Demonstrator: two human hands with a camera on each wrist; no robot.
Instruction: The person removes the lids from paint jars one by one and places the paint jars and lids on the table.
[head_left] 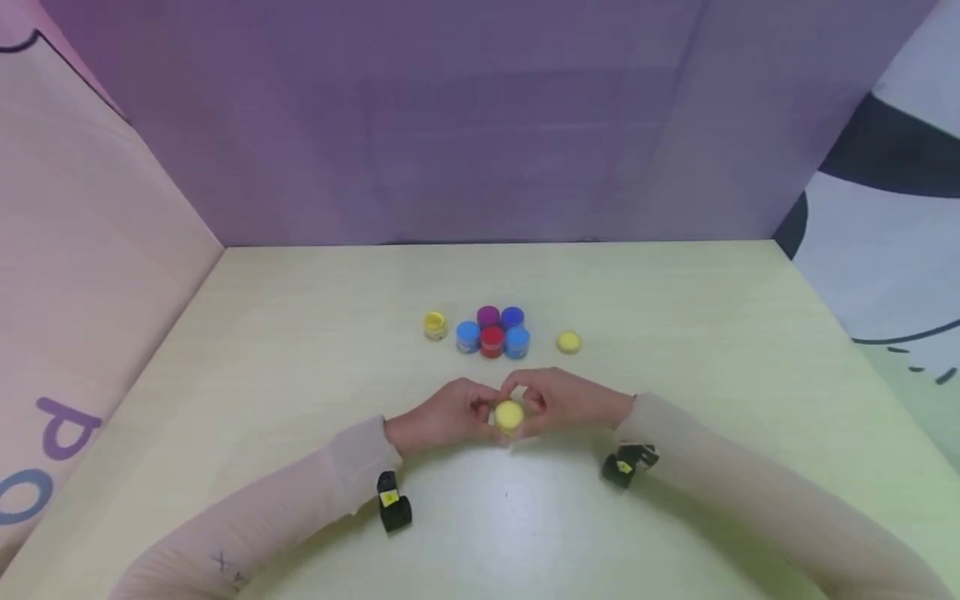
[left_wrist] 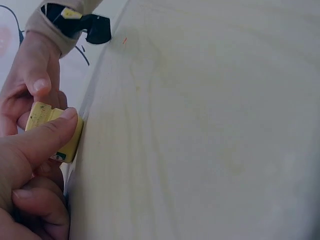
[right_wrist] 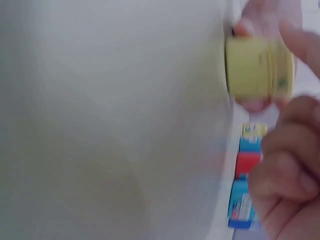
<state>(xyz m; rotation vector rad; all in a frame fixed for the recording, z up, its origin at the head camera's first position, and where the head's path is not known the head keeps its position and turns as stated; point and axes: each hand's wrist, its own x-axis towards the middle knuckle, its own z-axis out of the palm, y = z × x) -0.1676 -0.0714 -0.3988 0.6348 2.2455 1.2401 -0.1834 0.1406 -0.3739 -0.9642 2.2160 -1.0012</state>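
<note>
A small yellow lidded jar [head_left: 509, 415] is between both hands over the near middle of the table. My left hand [head_left: 453, 412] pinches it from the left; in the left wrist view the left thumb [left_wrist: 52, 135] lies across its side. From the right, my right hand [head_left: 566, 402] has thumb and forefinger curled about its lid. In the right wrist view the jar [right_wrist: 250, 67] is upright and blurred, and the other right fingers [right_wrist: 295, 150] are folded. Whether its base touches the table cannot be told.
Beyond the hands stands a cluster of small jars with blue, purple and red [head_left: 492, 340] lids. An uncovered yellow jar [head_left: 435, 325] stands left of it, and a yellow lid-like disc [head_left: 568, 342] lies to the right. A purple panel [head_left: 480, 150] rises behind the table [head_left: 300, 333].
</note>
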